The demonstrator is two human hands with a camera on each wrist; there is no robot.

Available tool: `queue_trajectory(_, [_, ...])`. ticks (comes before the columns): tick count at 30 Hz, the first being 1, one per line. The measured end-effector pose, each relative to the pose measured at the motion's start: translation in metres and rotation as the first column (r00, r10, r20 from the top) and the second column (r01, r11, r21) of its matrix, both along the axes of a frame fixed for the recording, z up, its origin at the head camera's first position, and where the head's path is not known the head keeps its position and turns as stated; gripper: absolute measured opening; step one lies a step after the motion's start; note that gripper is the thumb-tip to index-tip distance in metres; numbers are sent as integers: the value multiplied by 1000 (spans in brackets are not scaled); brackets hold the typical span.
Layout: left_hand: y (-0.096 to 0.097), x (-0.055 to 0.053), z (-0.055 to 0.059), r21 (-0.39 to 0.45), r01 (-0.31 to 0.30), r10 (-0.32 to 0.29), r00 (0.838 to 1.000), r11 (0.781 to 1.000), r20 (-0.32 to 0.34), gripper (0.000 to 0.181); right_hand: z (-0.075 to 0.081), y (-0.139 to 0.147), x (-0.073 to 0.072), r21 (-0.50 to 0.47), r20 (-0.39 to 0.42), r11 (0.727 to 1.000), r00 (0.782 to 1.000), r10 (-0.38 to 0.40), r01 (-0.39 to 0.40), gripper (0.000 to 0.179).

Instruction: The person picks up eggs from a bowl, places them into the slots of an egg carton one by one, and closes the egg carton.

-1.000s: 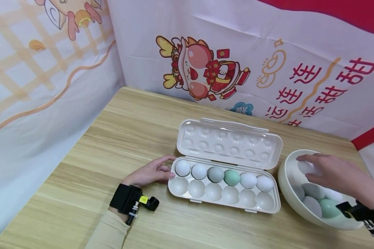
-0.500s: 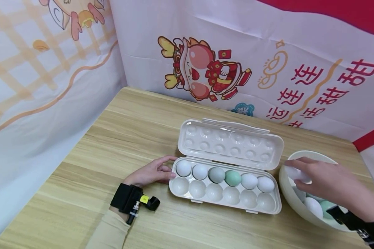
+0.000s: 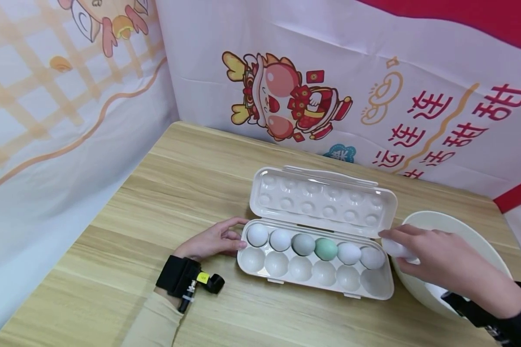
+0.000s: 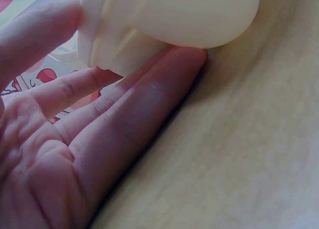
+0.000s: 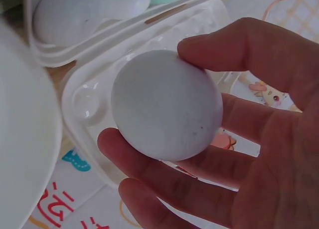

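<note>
The open egg carton (image 3: 300,268) could slide if bumped. The bowl (image 3: 453,226) sits just beside it, easily knocked by a low sweep. My left hand (image 3: 212,239) holds the carton's end; my right hand (image 3: 438,250) grasps a white egg (image 5: 167,105) beside the carton (smooth shell, no palm behind it), so it might slip.

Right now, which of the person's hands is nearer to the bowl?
The right. The right hand is over the bowl's carton-side rim, holding a white egg; the left hand touches the far end of the egg carton.
</note>
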State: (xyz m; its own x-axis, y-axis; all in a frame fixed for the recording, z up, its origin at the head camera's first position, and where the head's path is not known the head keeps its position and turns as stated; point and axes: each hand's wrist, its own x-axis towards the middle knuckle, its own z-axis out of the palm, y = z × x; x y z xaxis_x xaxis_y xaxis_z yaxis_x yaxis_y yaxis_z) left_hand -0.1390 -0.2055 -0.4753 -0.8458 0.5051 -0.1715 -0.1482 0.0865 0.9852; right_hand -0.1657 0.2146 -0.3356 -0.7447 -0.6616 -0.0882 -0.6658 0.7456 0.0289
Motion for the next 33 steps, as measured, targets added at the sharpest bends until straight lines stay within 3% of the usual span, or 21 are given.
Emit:
queue_trajectory(8, [0, 0, 1, -14, -2, 2, 1000, 1000, -4, 55, -2, -18, 4, -14, 96, 1000, 995, 4, -3, 48])
queue_trajectory(12, [1, 0, 1, -24, 2, -2, 1000, 1000, -13, 55, -3, -26, 8, -17, 72, 999, 997, 28, -27, 45])
queue_trajectory(17, [1, 0, 1, -24, 3, -4, 1000, 1000, -14, 54, -7, -38, 12, -44, 25, 993, 993, 115, -114, 44])
queue_trajectory(20, [0, 0, 1, -17, 5, -5, 1000, 1000, -11, 54, -9, -46, 14, -57, 6, 984, 985, 171, -171, 45])
queue_trajectory(27, [-1, 1, 1, -9, 5, -5, 1000, 1000, -10, 54, -7, -72, 16, -44, 53, 966, 965, 257, -255, 44])
queue_trajectory(33, [-1, 2, 2, -19, 7, -7, 1000, 1000, -14, 53, -9, -93, 20, -54, -19, 925, 927, 375, -376, 40])
